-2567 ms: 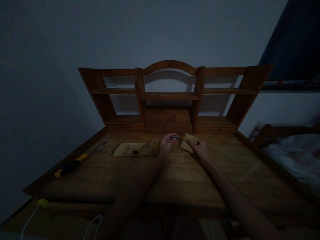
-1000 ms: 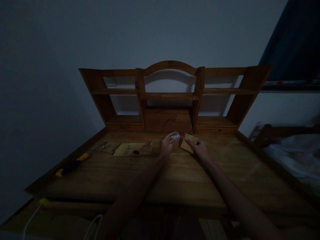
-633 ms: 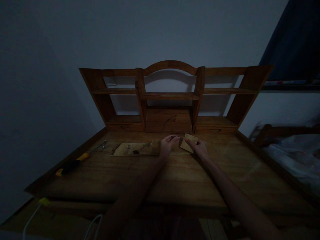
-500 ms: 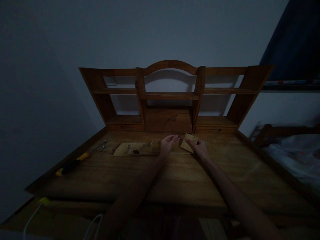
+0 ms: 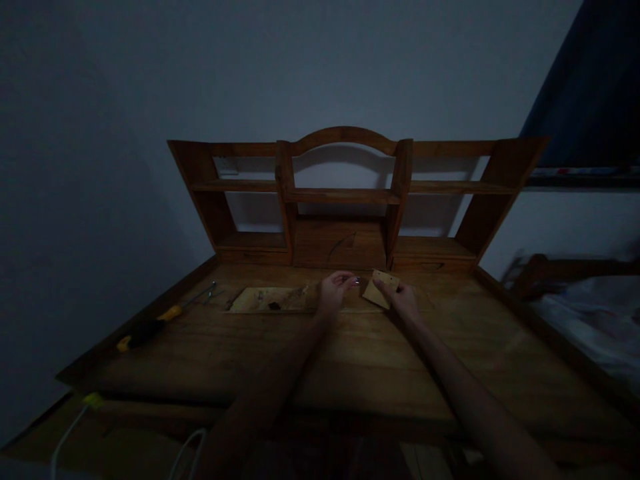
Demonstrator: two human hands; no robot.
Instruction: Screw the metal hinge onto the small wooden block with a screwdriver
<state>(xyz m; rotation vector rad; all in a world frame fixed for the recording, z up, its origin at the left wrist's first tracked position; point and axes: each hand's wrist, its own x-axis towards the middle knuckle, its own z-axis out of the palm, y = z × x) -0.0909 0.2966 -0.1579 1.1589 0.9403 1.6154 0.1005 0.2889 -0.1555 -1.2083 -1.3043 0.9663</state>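
The room is dim. My left hand point(image 5: 333, 291) rests far out on the wooden desk point(image 5: 350, 347), fingers pinched on a small metal hinge point(image 5: 354, 281) that barely shows at the fingertips. My right hand point(image 5: 400, 301) holds a small light wooden block point(image 5: 381, 288) with tiny holes, tilted against the desk surface. The two hands are a few centimetres apart. A flat light wooden board point(image 5: 273, 299) lies just left of my left hand.
A yellow-and-black screwdriver point(image 5: 160, 319) lies near the desk's left edge. A wooden shelf hutch point(image 5: 343, 193) stands at the back against the wall. White cables point(image 5: 65, 433) hang at the lower left. A bed point(image 5: 585, 313) is to the right.
My left hand turned the hinge down, so its metal shows less than before. The camera view shifted slightly. My right hand keeps the block in place.
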